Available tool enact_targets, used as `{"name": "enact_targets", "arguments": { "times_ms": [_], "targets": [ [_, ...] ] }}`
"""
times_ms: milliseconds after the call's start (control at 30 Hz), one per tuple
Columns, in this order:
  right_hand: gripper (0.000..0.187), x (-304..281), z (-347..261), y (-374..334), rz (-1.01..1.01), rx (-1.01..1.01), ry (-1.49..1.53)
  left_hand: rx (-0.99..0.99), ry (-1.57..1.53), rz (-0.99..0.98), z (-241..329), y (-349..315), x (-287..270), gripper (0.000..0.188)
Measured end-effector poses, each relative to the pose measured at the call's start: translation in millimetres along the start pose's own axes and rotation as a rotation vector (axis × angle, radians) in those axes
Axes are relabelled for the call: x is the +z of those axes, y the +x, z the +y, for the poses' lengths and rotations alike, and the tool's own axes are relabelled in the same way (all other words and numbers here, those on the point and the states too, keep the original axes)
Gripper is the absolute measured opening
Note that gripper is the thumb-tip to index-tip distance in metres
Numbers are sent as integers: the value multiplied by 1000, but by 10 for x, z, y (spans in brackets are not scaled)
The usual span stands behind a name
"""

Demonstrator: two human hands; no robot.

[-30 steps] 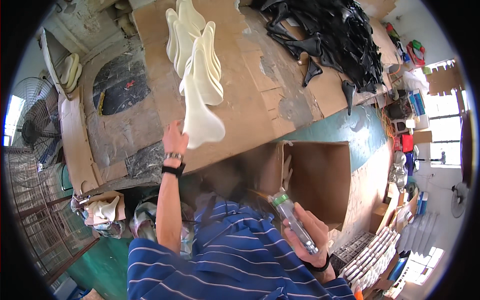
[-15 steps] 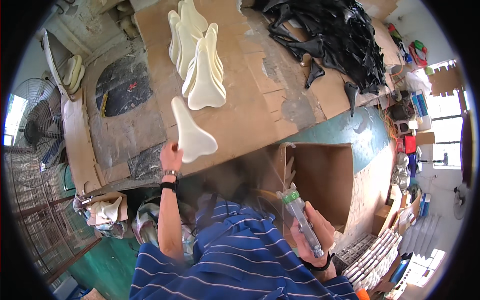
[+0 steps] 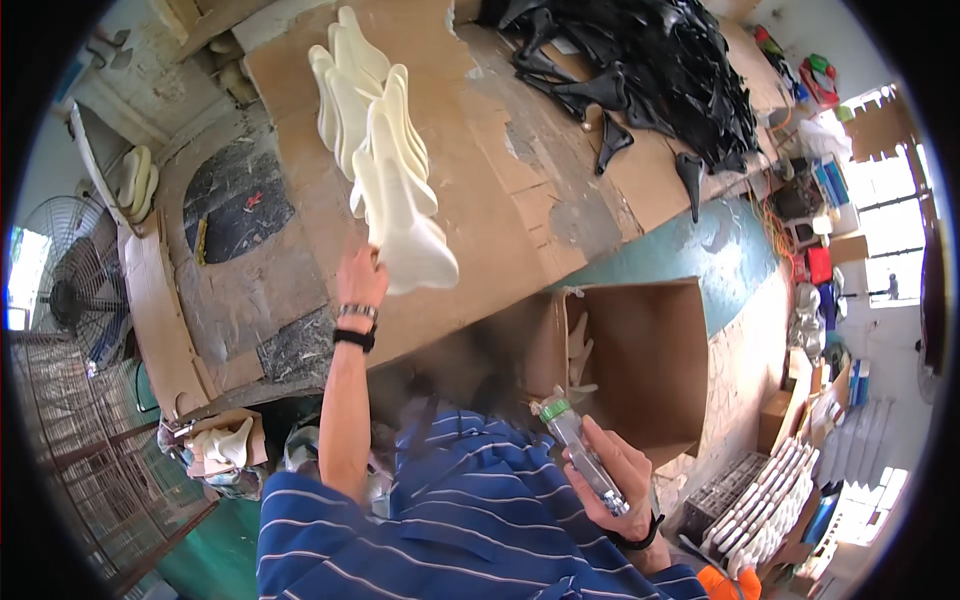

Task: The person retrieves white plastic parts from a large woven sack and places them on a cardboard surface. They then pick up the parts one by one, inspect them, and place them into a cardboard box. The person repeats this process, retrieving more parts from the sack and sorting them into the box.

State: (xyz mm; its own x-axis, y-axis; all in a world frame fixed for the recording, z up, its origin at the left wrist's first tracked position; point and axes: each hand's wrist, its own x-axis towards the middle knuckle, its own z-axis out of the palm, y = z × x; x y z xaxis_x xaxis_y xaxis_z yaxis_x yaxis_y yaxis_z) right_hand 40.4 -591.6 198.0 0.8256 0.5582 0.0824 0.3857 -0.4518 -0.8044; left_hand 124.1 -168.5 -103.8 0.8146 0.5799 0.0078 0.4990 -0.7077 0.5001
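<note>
My left hand (image 3: 362, 278) reaches over the cardboard-covered bench and pinches the edge of a cream bicycle-saddle pad (image 3: 420, 255). That pad lies at the near end of a row of overlapping cream saddle pads (image 3: 358, 105). Low on the right, in front of my striped shirt, my right hand (image 3: 615, 472) is wrapped round a clear and silvery cylindrical tool (image 3: 585, 455) with a green collar. Its exact kind I cannot make out. The tool's collar end points up and left, near an open cardboard box (image 3: 650, 370) that has pale pieces along its left side.
Black saddle-shaped pieces (image 3: 650, 75) are heaped at the bench's far right. A dark patch (image 3: 240, 195) lies on the bench's left. A wire-cage fan (image 3: 70, 270) stands at far left, above a small box of cream pads (image 3: 225, 445). Stacked pale pieces (image 3: 765, 510) sit lower right.
My left hand has moved forward and slightly right, bringing the pad from the bench's front onto the near end of the row. The tool in my right hand has shifted a little left.
</note>
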Motion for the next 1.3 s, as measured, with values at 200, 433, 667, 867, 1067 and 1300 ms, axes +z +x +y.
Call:
{"name": "enact_targets", "arguments": {
  "times_ms": [200, 433, 667, 867, 1067, 1300],
  "targets": [
    [59, 1, 21, 96, -99, 70, 37, -184, -7, -192, -688, -568, 187, 39],
    [53, 29, -27, 231, 46, -41, -2, -364, -389, -40, -827, -682, 305, 49],
    [52, 3, -91, 257, 109, -132, -9, -385, -522, -393, -1090, -801, 196, 56],
    [52, 3, -109, 217, 95, -83, 1, -230, -534, -72, -1122, -985, -179, 58],
    [57, 10, -122, 201, -60, 128, 57, -178, -588, 52, -986, -679, -541, 59],
    [61, 257, -138, 137, 26, 182, 48, 118, -548, -127, -180, 214, -506, 57]
  ]
}}
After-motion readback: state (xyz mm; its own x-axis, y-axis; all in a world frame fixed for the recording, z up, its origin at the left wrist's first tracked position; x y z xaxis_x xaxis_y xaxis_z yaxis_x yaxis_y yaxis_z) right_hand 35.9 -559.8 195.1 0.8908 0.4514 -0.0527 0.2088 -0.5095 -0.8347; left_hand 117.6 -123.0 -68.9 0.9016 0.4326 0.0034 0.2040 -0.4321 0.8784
